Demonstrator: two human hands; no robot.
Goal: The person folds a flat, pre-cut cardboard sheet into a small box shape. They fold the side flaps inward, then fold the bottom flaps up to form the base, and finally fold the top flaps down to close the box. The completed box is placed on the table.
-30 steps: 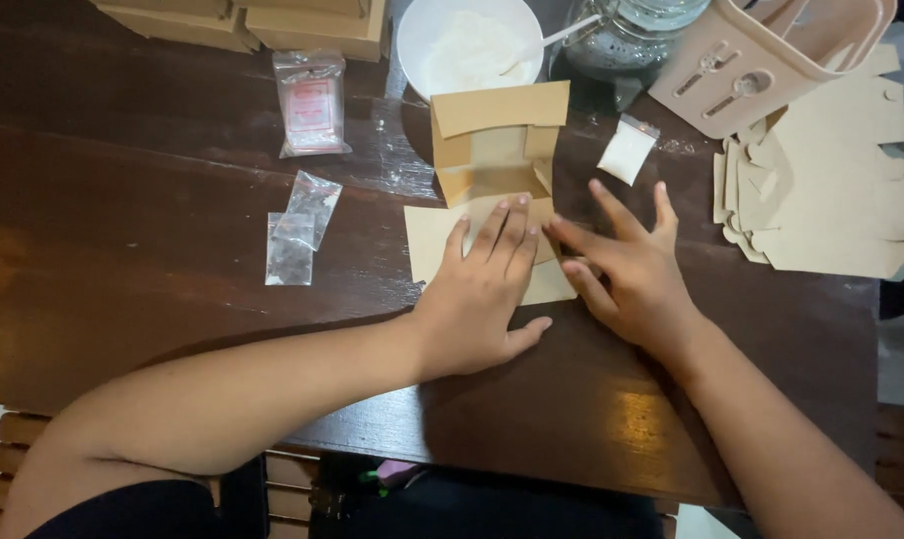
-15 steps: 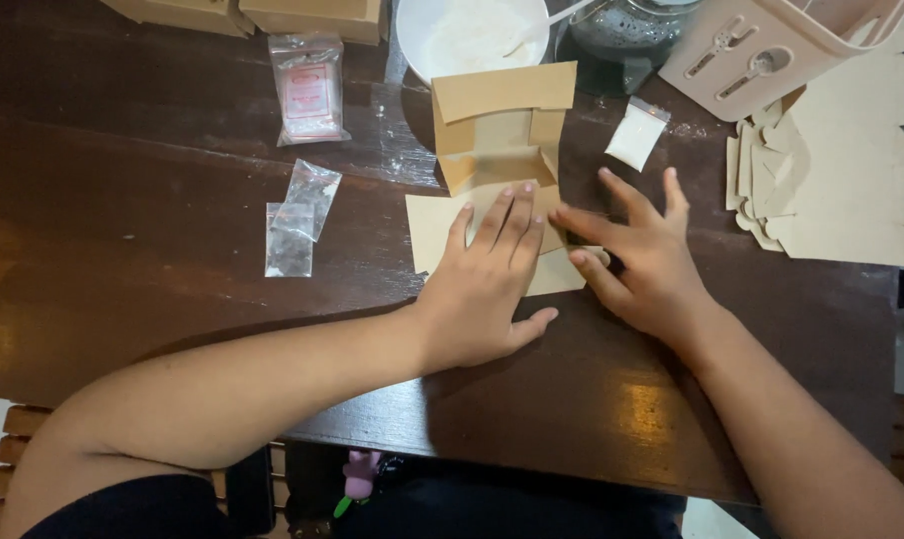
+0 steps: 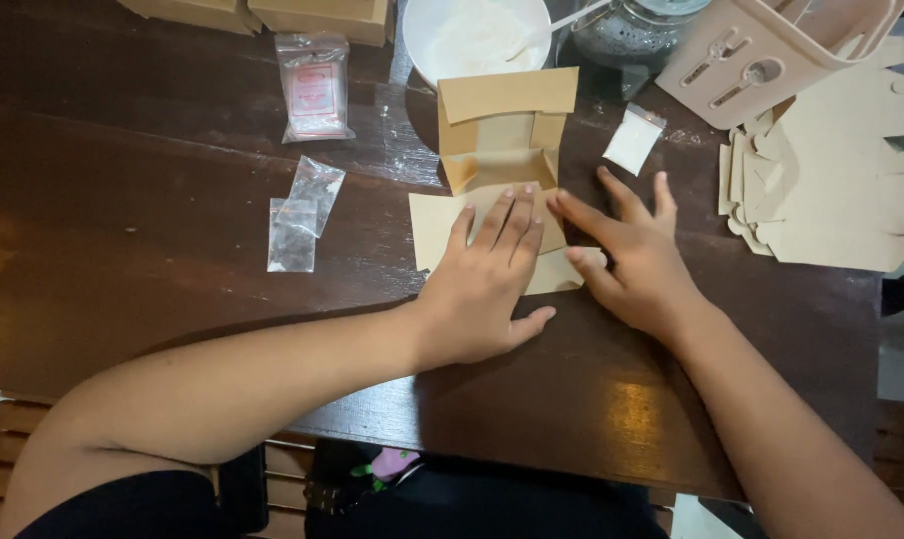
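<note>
While flat: dark wooden table (image 3: 172,200)

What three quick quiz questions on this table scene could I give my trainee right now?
1. True or false: the left hand lies flat on the kraft carton blank.
2. Which lies nearest the right hand? A) small white packet B) pink-labelled sachet C) empty clear bags
3. Fill in: the stack of flat blanks lies to the person's ____ on the dark wooden table.

Key: 1 true; 2 A; 3 right.
</note>
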